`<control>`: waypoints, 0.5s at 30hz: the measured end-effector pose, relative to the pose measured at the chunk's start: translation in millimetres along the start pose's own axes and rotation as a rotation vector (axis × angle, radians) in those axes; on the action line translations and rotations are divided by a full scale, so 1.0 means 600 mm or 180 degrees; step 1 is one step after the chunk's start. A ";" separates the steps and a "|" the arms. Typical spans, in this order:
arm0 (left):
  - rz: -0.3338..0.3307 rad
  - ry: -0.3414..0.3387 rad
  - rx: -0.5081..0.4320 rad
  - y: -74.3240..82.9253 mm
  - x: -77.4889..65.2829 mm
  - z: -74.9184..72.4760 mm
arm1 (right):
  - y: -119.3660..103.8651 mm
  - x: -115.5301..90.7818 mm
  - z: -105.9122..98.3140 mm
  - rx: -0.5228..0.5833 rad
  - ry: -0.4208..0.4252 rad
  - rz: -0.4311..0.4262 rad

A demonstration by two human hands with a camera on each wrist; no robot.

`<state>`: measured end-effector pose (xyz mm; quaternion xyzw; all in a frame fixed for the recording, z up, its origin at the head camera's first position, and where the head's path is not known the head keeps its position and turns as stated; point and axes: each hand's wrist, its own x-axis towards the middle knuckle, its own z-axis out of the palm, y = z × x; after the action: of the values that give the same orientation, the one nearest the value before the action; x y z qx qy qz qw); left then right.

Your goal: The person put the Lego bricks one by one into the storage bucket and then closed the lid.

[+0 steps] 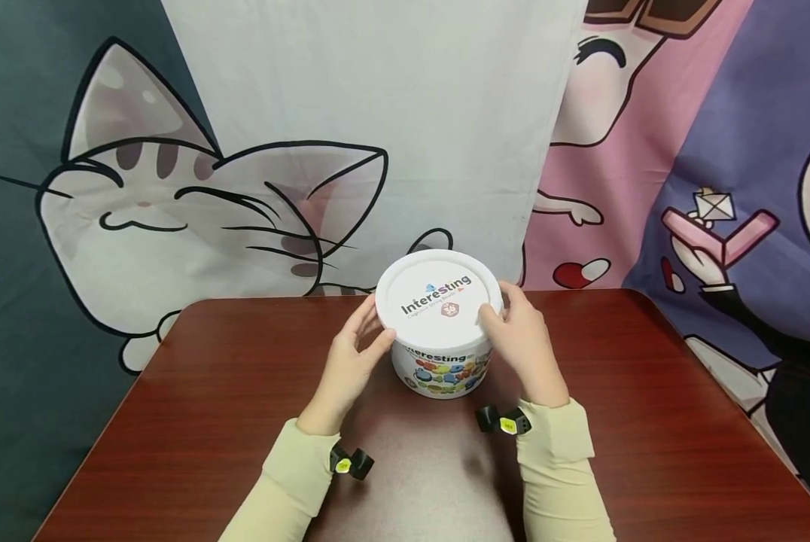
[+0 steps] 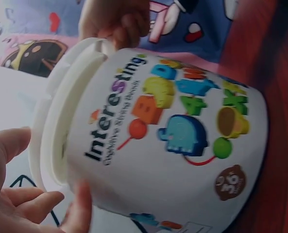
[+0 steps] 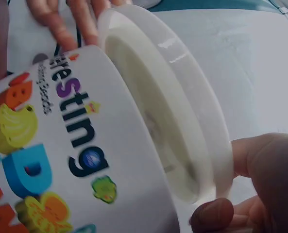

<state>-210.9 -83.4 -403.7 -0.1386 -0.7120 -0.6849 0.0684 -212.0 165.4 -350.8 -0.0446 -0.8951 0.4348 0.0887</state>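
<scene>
A white round tub (image 1: 442,373) printed with "Interesting" and colourful bead pictures stands on the table. Its white lid (image 1: 439,301) sits over the mouth, and the right wrist view shows a gap between the lid rim (image 3: 202,107) and the tub wall. My right hand (image 1: 523,342) pinches the lid's right edge, thumb on top and fingers beneath. At the left edge, my left hand (image 1: 351,361) grips the rim, its thumb at the lid and fingers beside the tub's upper wall. The tub's contents are hidden.
The brown wooden table (image 1: 242,406) has its far edge just behind the tub. Beyond that hangs a cartoon cat curtain (image 1: 459,113). A dark object (image 1: 805,436) stands past the table's right edge. Small cameras (image 1: 507,421) are strapped to both wrists.
</scene>
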 end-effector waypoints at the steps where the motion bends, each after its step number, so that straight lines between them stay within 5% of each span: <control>1: 0.0022 -0.0053 0.0102 -0.003 0.000 0.003 | 0.002 0.000 -0.003 -0.0051 -0.0035 0.0023; 15: 0.0000 -0.0423 0.0482 -0.026 0.007 0.030 | 0.012 -0.001 -0.003 -0.0512 -0.0250 0.0008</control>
<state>-217.8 -65.2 -418.4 -0.1782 -0.7647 -0.6185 0.0312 -211.2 170.9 -355.4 -0.0356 -0.9298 0.3630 0.0492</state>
